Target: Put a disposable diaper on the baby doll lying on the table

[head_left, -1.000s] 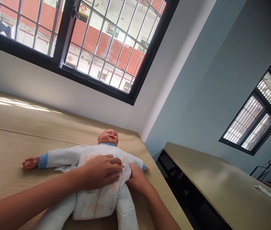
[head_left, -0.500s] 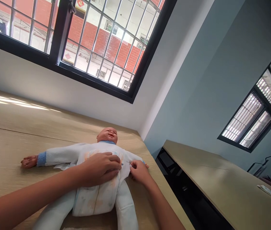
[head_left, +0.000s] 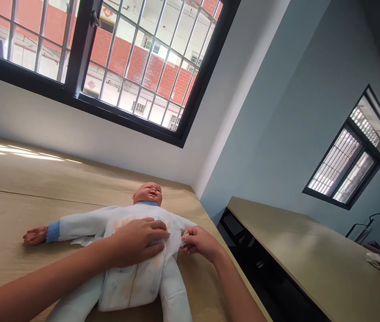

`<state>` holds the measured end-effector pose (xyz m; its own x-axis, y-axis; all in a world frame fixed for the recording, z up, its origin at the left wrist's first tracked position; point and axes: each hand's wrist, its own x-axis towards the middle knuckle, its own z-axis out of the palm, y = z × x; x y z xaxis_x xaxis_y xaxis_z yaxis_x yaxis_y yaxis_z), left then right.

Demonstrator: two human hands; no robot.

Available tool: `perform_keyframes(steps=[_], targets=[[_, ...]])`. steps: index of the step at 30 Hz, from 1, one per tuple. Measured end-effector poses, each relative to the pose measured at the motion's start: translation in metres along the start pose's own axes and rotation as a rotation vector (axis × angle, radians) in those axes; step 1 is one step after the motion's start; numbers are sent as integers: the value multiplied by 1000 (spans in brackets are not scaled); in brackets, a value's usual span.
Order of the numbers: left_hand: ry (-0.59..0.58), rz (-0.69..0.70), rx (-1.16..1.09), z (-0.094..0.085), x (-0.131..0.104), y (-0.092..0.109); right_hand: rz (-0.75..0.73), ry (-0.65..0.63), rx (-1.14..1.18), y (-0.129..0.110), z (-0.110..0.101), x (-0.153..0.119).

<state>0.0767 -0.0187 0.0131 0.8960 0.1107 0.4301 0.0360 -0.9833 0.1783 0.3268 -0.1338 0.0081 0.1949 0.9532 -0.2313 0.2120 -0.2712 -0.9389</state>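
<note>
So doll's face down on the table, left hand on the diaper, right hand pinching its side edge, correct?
Not face down: the head view shows the doll lying face up on the table. Left hand on the diaper, right hand pinching its side edge: that stands.

Bald pink doll head (head_left: 147, 193): smooth, plastic-looking
White printed diaper (head_left: 130, 286) below head: matt, papery
Flat tan tabletop (head_left: 8, 214) under head: smooth, wood-grained

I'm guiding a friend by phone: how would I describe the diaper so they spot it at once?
Below the larger barred window, a doll lies face up on the nearer table. The diaper covers its belly, under the left hand. Unlike the white legs and blue-cuffed sleeves, it bears pale orange print.
</note>
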Motion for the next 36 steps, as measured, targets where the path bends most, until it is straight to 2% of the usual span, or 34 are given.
perform_keyframes(steps=[3, 7, 13, 15, 21, 28, 33, 36], targets=[[12, -19, -10, -1, 2, 2, 27, -100, 27, 0, -12, -5], [14, -10, 50, -2, 14, 8, -11, -206, 150, 10, -13, 0], [-160, 163, 56, 0, 36, 13, -93, -304, 295, 27, -6, 16], [-205, 153, 21, 0, 36, 15, -101, -330, 291, 31, -8, 20], [-276, -18, -118, -10, 29, 27, -51, -299, 261, 40, -20, 25], [-353, -84, 56, -3, 46, 33, -36, -297, 248, 43, -24, 25], [-294, -56, 63, 2, 47, 33, -99, -355, 298, 47, -28, 27], [-243, -71, 37, 4, 44, 31, -126, -338, 319, 47, -33, 27]])
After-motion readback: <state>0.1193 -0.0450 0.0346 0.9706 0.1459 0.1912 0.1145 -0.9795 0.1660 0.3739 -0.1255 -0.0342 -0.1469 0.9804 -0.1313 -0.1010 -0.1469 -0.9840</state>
